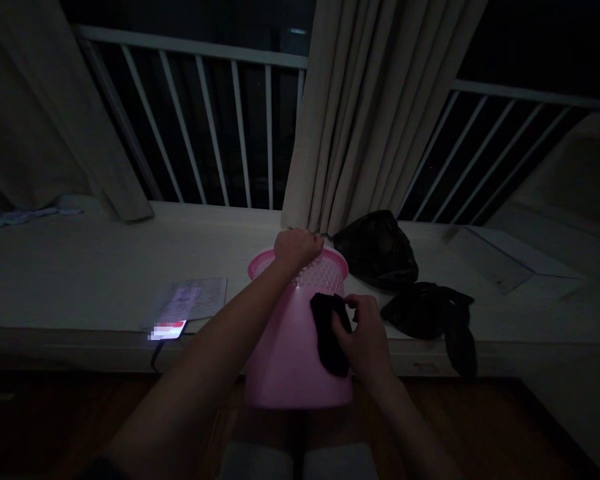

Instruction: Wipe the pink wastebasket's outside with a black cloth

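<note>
A pink plastic wastebasket [287, 367], its upper part a lattice, is in front of me, its rim toward the window and its base toward me. My left hand [297, 247] is closed over the rim, gripping it; the fingertips are hidden. On the right side of the bin, my right hand [364, 339] pinches a black cloth [329, 333] between thumb and fingers. This cloth lies against the smooth pink wall. Just right of the bin, a crumpled black plastic bag [377, 250] rests on the white ledge, with another black bag [425, 310] nearer the edge.
The white ledge [80, 267] runs below the barred window. Papers [200, 298] and a lit phone [169, 330] with a cable lie at left. Beige curtains [355, 120] hang behind the bin. A pale, clear-looking box [515, 260] is at right. The room is dim.
</note>
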Demonstrator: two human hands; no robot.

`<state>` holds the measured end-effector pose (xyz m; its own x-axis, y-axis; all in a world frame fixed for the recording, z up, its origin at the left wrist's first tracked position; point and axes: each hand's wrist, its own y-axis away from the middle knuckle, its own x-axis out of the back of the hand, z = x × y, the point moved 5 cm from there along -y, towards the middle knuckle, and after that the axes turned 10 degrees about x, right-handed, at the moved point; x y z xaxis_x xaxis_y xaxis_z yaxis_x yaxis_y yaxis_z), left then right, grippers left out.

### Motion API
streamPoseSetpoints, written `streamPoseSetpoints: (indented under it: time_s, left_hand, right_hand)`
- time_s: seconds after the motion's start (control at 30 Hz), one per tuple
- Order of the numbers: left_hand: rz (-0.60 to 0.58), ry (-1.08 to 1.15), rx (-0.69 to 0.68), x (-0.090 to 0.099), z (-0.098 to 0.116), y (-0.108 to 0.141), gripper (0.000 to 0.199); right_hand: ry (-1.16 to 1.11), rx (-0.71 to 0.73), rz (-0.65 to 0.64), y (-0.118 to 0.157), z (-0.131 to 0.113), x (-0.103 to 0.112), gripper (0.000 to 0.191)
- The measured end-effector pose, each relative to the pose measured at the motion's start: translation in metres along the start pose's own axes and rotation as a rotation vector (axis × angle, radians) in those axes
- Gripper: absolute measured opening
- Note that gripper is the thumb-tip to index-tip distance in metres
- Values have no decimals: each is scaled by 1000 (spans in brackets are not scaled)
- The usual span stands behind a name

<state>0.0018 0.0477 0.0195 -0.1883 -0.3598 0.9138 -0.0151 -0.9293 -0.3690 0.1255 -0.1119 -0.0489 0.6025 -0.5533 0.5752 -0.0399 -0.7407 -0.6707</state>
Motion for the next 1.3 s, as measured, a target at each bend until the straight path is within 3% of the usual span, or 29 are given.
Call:
streamPoseSetpoints:
  time_s: [0.07,0.17,0.37,0.57,0.63,0.8,0.9,1.03,1.2,1.3]
  left_hand:
    - [0,6,3,0,0,0,51]
    - [0,10,-1,-1,1,1,51]
    - [-16,18,8,-1,-1,0,52]
    - [-40,13,17,1,-3,0,53]
    - [-38,15,23,0,-3,0,53]
    - [-13,38,21,-3,-4,-1,52]
    - [-17,49,21,-5,-5,-2,53]
    - [-19,48,25,-4,-4,-2,53]
    - [-21,42,16,-3,-3,-1,52]
    - [-18,40,12,-3,-3,-1,53]
  right_hand:
    - [114,69,5,2,-4,2,10]
    - [183,126,-141,0,-11,-3,15]
    - [107,195,-295,2,-42,-22,21]
    - [276,104,-402,-12,-46,-27,26]
    - [310,98,-385,-14,-45,-26,25]
    - [137,247,-279,1,-52,-23,19]
    - [35,182,-199,7,-41,-15,11]
    - [-83,146,-179,10,-26,-9,16]
    - [3,60,-162,12,-13,-5,27]
    - [9,35,-186,12,-10,-5,21]
